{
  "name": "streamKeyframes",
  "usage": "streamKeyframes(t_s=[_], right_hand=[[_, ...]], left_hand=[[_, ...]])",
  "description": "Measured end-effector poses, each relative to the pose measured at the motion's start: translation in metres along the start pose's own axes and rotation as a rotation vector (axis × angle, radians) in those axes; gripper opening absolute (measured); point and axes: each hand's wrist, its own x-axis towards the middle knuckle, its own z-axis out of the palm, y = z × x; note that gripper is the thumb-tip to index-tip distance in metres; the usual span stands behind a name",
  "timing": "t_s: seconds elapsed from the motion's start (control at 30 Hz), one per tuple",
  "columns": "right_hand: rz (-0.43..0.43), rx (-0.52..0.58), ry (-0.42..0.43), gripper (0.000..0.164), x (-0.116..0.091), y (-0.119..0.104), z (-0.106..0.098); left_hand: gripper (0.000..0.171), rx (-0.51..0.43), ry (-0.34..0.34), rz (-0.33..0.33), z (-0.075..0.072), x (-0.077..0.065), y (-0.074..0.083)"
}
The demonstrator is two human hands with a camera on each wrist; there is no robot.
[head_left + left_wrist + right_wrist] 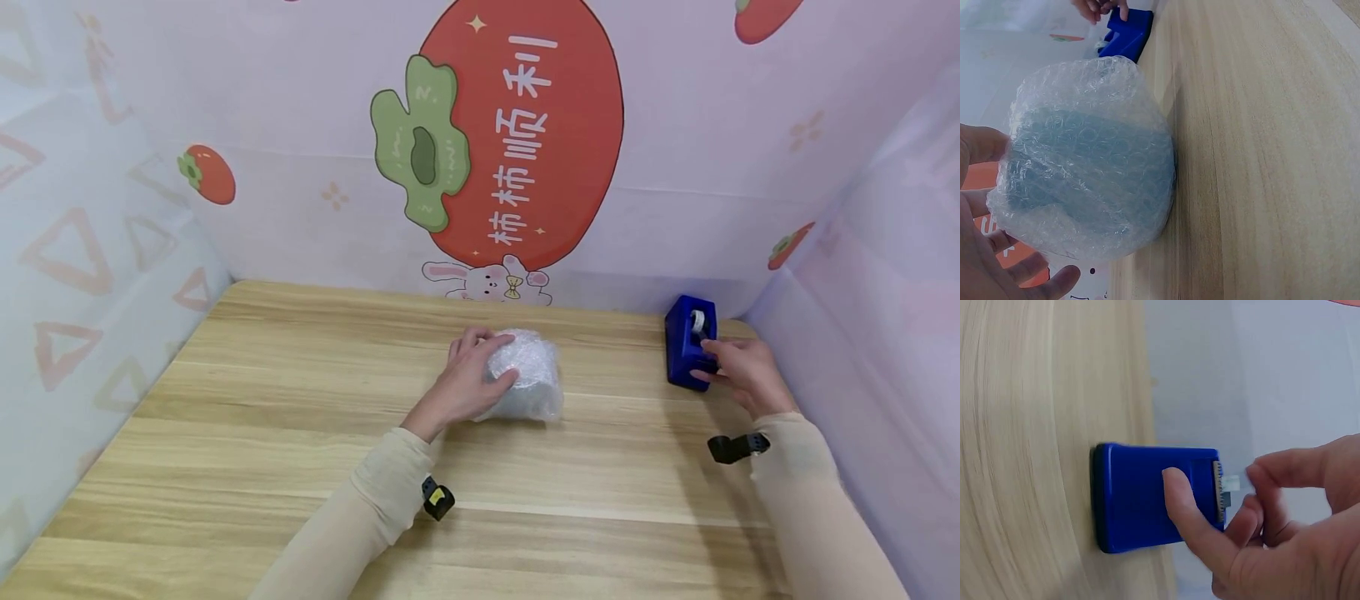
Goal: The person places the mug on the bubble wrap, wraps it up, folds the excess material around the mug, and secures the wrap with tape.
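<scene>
On the table stands a bundle in clear bubble wrap [525, 367], with something pale blue-grey showing through. My left hand [468, 379] holds the bundle from its left side, thumb and fingers spread around it. In the left wrist view the bubble wrap [1091, 162] fills much of the picture, its far side hidden. At the right, a blue tape dispenser [682, 350] carries a small roll of tape [698, 321]. My right hand [746, 375] is at the dispenser, its thumb over the front face and its fingers by the short tape end [1230, 483] at the toothed cutter.
The wooden table [300, 467] ends against a printed cloth [300, 225] at the back. More cloth hangs at the left and right, the right one close to my right arm. Each sleeve has a black wrist camera [738, 447].
</scene>
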Motion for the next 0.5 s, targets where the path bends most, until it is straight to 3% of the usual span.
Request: streamKeyframes(t_s=[0.1, 0.2, 0.4, 0.5], right_hand=[[0.014, 0.070, -0.010, 0.028, -0.006, 0.000, -0.001], [0.033, 0.116, 0.013, 0.017, -0.012, 0.004, 0.000], [0.054, 0.210, 0.082, 0.025, -0.018, 0.011, 0.007], [0.045, 0.305, 0.109, 0.018, -0.019, 0.014, 0.010]], left_hand=[[0.053, 0.004, -0.008, -0.012, 0.000, 0.000, 0.000], [0.053, 0.007, -0.011, -0.013, 0.001, 0.001, -0.001], [0.053, 0.004, -0.008, -0.015, 0.001, 0.001, -0.001], [0.053, 0.007, -0.005, -0.012, 0.002, 0.001, -0.001]])
